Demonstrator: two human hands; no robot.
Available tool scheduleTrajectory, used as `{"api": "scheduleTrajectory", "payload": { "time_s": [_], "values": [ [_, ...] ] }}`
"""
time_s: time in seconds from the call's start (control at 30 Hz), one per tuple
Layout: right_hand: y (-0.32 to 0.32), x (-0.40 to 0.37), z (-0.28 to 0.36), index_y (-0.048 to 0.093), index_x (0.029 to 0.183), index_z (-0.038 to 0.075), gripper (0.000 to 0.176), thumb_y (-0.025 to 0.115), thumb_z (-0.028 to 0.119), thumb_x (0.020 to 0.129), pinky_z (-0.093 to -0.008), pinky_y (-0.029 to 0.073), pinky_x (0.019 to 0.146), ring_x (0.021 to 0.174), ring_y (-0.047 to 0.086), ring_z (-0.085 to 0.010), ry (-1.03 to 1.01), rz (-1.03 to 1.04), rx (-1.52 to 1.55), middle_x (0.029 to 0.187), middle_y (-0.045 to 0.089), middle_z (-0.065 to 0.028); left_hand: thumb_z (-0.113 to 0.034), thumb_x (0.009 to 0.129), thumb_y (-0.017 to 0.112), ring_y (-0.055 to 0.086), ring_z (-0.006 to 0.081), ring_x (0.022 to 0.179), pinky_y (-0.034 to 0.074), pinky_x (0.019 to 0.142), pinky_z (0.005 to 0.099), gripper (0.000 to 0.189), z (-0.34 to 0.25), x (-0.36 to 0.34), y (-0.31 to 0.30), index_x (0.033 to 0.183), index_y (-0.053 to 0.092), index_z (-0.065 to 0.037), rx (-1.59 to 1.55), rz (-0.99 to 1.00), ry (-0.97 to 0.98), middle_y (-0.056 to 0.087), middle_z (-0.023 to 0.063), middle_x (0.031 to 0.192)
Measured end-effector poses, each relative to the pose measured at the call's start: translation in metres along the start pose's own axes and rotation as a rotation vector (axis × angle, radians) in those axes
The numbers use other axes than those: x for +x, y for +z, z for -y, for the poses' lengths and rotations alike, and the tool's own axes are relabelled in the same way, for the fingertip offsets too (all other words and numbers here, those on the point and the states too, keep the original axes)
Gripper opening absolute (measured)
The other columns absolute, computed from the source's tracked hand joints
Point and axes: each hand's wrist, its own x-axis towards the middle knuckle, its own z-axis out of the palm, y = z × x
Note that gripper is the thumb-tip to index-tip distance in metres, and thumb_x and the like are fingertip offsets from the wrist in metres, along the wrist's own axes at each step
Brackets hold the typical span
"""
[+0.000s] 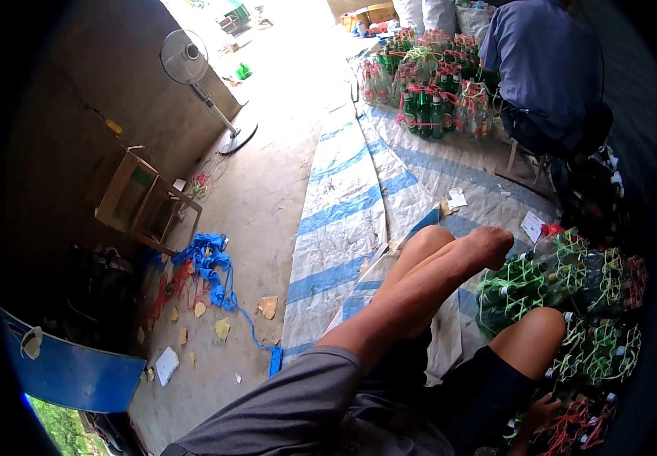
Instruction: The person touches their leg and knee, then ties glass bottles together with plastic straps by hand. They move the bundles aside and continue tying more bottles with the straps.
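My left arm stretches across over my knee, and my left hand (489, 246) is curled closed beside the green-netted bottles; anything inside its fingers is hidden. Low on the right, my right hand (543, 413) reaches down with its fingers apart, close to bottles bound with red string (575, 422). Between and beyond the hands stand bundles of green glass bottles (517, 287) wrapped in pale green string. More such bundles (602, 346) crowd around my right knee.
A striped tarp (336, 220) covers the floor. Further off, tied bottle bundles (431, 106) stand by a seated person (545, 72). At left are a pedestal fan (192, 55), a wooden chair (163, 211), tangled blue strapping (211, 262) and scattered scraps (222, 328).
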Motion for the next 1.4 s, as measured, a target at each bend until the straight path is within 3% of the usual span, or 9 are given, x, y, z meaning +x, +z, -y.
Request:
{"api": "scheduleTrajectory", "payload": {
  "time_s": [0.17, 0.47, 0.6, 0.77, 1.03, 1.07, 1.4],
  "values": [
    [0.005, 0.001, -0.005, 0.061, 0.134, 0.012, 0.044, 0.060, 0.050, 0.111, -0.0550, 0.058, 0.074, 0.089, 0.076, -0.0426, -0.052, -0.070, -0.011, 0.100, 0.080, -0.0177, -0.009, 0.081, 0.076, 0.079, 0.0393, 0.104, 0.064, 0.087, 0.0478, 0.020, 0.001, 0.002, 0.003, 0.098, 0.083, -0.003, -0.001, -0.004, 0.008, 0.081, 0.0223, 0.106],
    [0.005, 0.001, -0.004, 0.060, 0.135, 0.012, 0.044, 0.059, 0.049, 0.111, -0.0548, 0.058, 0.072, 0.089, 0.076, -0.0427, -0.014, -0.009, 0.014, 0.101, 0.079, -0.0179, -0.010, 0.080, 0.077, 0.079, 0.0393, 0.104, 0.064, 0.087, 0.0488, 0.020, -0.001, -0.001, -0.001, 0.097, 0.083, -0.003, 0.004, -0.010, 0.014, 0.080, 0.0224, 0.104],
    [-0.006, -0.001, 0.005, 0.061, 0.138, 0.013, 0.046, 0.057, 0.051, 0.112, -0.0542, 0.058, 0.080, 0.094, 0.077, -0.0406, 0.007, 0.010, -0.059, 0.105, 0.080, -0.0153, -0.012, 0.084, 0.073, 0.078, 0.0410, 0.095, 0.063, 0.083, 0.0488, 0.016, 0.003, -0.002, 0.005, 0.091, 0.082, -0.001, -0.008, -0.046, 0.050, 0.080, 0.0233, 0.096],
    [-0.009, 0.002, 0.004, 0.061, 0.142, 0.014, 0.049, 0.055, 0.052, 0.112, -0.0540, 0.056, 0.091, 0.104, 0.076, -0.0380, 0.022, 0.104, -0.152, 0.115, 0.079, -0.0128, -0.012, 0.082, 0.076, 0.078, 0.0399, 0.098, 0.063, 0.085, 0.0484, 0.018, 0.018, -0.063, 0.023, 0.095, 0.083, -0.002, 0.023, 0.140, 0.018, 0.080, 0.0223, 0.100],
    [0.020, 0.012, -0.010, 0.059, 0.143, 0.015, 0.050, 0.054, 0.054, 0.113, -0.0556, 0.057, 0.086, 0.100, 0.077, -0.0383, 0.024, 0.069, -0.104, 0.114, 0.080, -0.0127, -0.012, 0.078, 0.082, 0.079, 0.0381, 0.104, 0.063, 0.089, 0.0477, 0.026, 0.006, 0.023, 0.023, 0.103, 0.084, -0.005, -0.021, -0.032, 0.007, 0.081, 0.0208, 0.106],
    [0.019, 0.011, -0.011, 0.059, 0.143, 0.015, 0.050, 0.054, 0.054, 0.113, -0.0556, 0.058, 0.086, 0.100, 0.077, -0.0383, 0.026, 0.065, -0.099, 0.114, 0.080, -0.0126, -0.013, 0.075, 0.083, 0.079, 0.0389, 0.104, 0.064, 0.088, 0.0487, 0.023, 0.009, 0.026, 0.027, 0.096, 0.084, -0.004, -0.035, -0.047, 0.008, 0.081, 0.0215, 0.104],
    [0.038, 0.011, -0.022, 0.060, 0.142, 0.016, 0.049, 0.055, 0.054, 0.112, -0.0553, 0.059, 0.081, 0.093, 0.077, -0.0380, -0.021, -0.003, -0.098, 0.109, 0.080, -0.0117, -0.014, 0.080, 0.080, 0.079, 0.0381, 0.104, 0.064, 0.087, 0.0473, 0.021, 0.002, 0.019, 0.021, 0.098, 0.084, -0.003, -0.036, -0.047, 0.019, 0.081, 0.0216, 0.105]
  ]
}}
